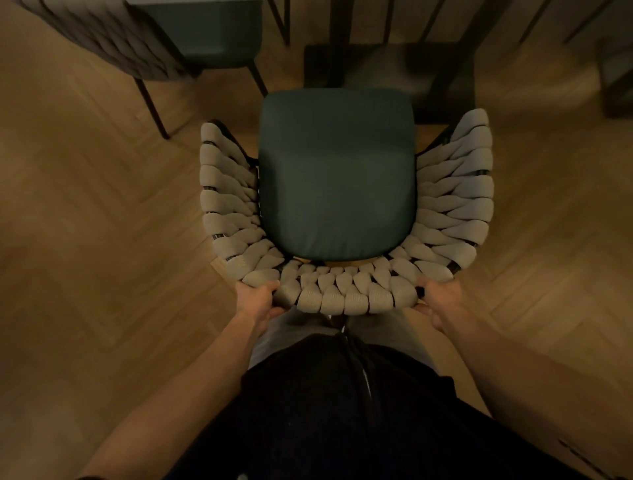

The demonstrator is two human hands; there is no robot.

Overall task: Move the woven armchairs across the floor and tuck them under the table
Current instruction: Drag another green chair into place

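Observation:
A woven armchair with a beige rope back and a dark green seat cushion stands directly below me, its open front facing away. My left hand grips the back rim at its lower left. My right hand grips the rim at its lower right. A second woven armchair stands at the top left, its green seat partly under the table edge. The table's dark legs and base stand just beyond the front of the held chair.
Herringbone wood floor lies on both sides of the chair. Thin dark legs of other furniture show at the top right, and a dark object sits at the right edge. My dark trousers fill the bottom centre.

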